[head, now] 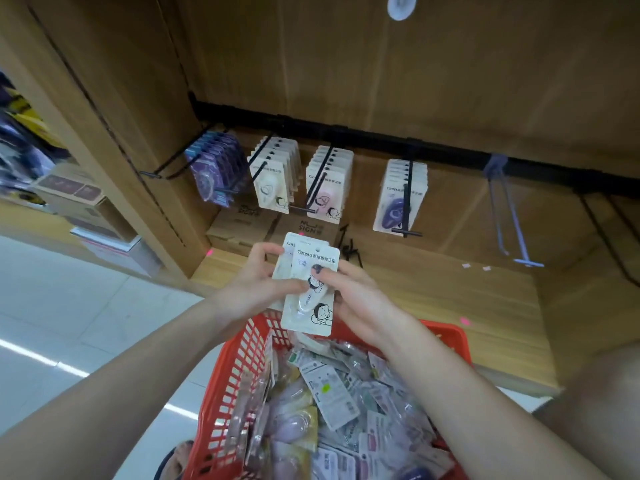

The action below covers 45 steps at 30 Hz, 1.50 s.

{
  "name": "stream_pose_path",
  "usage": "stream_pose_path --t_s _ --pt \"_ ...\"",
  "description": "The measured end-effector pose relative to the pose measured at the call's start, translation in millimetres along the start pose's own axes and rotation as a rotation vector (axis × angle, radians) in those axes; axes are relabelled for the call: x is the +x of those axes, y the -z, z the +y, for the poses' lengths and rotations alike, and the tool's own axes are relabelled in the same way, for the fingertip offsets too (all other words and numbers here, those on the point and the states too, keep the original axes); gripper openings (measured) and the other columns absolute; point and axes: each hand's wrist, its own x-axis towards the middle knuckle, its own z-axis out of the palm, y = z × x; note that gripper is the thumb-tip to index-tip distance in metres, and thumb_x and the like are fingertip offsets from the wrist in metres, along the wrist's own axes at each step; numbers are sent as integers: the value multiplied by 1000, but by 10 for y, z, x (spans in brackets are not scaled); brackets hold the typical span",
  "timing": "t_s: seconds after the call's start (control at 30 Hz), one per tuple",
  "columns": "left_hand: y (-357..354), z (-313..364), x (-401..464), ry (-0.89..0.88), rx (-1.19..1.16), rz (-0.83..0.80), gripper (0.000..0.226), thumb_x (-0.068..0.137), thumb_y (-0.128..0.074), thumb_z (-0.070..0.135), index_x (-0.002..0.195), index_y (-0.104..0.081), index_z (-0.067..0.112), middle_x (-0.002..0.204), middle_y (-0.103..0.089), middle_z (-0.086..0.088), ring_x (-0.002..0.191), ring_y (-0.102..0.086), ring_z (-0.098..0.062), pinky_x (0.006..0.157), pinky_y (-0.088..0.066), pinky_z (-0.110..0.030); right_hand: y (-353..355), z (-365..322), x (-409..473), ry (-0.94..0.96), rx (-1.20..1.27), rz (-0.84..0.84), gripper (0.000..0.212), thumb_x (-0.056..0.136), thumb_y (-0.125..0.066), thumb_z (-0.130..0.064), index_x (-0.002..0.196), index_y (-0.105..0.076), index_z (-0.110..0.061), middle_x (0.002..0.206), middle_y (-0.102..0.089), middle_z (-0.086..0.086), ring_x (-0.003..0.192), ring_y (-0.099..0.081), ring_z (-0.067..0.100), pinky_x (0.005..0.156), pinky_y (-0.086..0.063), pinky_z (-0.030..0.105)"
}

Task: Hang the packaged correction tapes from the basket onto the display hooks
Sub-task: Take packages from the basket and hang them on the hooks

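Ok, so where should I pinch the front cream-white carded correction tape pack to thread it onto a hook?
Grip the front cream-white correction tape pack by its flat lower card edges, coming from below and the sides. The raised blister fills the middle, and the hang hole sits at the top centre, which should stay clear. The left hand and right hand already flank it above the red plastic basket.

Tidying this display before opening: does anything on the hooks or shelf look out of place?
Mostly tidy. One pale hook at the right of the black rail hangs empty, unlike the black stocked ones, and spare black hooks lie loose on the shelf.
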Motion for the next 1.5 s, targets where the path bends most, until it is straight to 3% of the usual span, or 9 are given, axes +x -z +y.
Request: stream_pose_path --t_s 0.13,0.33,0.4,0.5,0.7,0.83,1.1,1.27,1.5 --pt "-22 55 20 32 -5 92 35 98 -70 18 125 -49 23 107 -68 -10 73 -77 -23 64 -62 -39 144 5 -66 34 5 -2 26 101 -65 -7 127 -69 -11 119 -78 9 107 -76 27 83 -63 39" --pt "107 102 31 40 58 183 47 99 -70 14 131 -36 15 107 -69 -6 68 -78 -19 52 -61 -30 198 18 -95 7 -12 68 29 99 -65 -4 127 -67 -12 119 -77 11 113 -73 34 101 -56 56" --pt "182 126 56 79 70 186 47 98 -72 18 131 -39 19 113 -68 -5 75 -79 -19 61 -64 -34 199 17 -90 -13 3 76 31 101 -58 0 129 -66 -10 120 -77 13 115 -72 34 103 -54 56" --pt "325 123 88 96 102 232 31 99 -71 22 123 -52 23 121 -71 -6 95 -78 -26 93 -61 -47 157 -8 -68 -38 0 51 33 102 -52 2 130 -65 -10 121 -76 13 114 -72 33 103 -54 59" --pt "656 60 176 25 -29 287 18 99 -64 5 110 -54 16 121 -74 -11 103 -75 -28 98 -58 -48 -60 -91 28 -32 -29 63 29 102 -56 1 128 -65 -6 118 -77 14 111 -74 32 102 -55 58" --pt "779 55 261 6 -77 265 19 101 -65 9 112 -53 18 117 -76 -7 96 -78 -23 89 -62 -43 -209 -189 97 -28 -42 64 31 100 -58 1 130 -65 -5 119 -76 14 110 -74 32 96 -59 53" --pt "892 60 387 -59 -105 290 21 101 -66 8 117 -57 19 122 -74 -5 101 -77 -23 91 -62 -48 -378 -289 194 10 -37 73 29 100 -58 2 128 -66 -3 117 -77 14 108 -75 31 98 -58 55" --pt "882 61 473 -79 -51 270 23 100 -68 10 117 -57 20 121 -74 -3 101 -76 -19 88 -63 -41 -446 -296 231 13 -26 92 28 100 -59 1 127 -64 -1 115 -78 14 106 -76 31 98 -58 58" --pt "914 -43 541 -92 -12 227 20 102 -65 13 115 -55 23 122 -73 -3 105 -76 -21 96 -60 -49 -440 -350 299 46 -42 135 29 97 -61 1 125 -66 -4 116 -77 14 112 -73 34 102 -54 61"
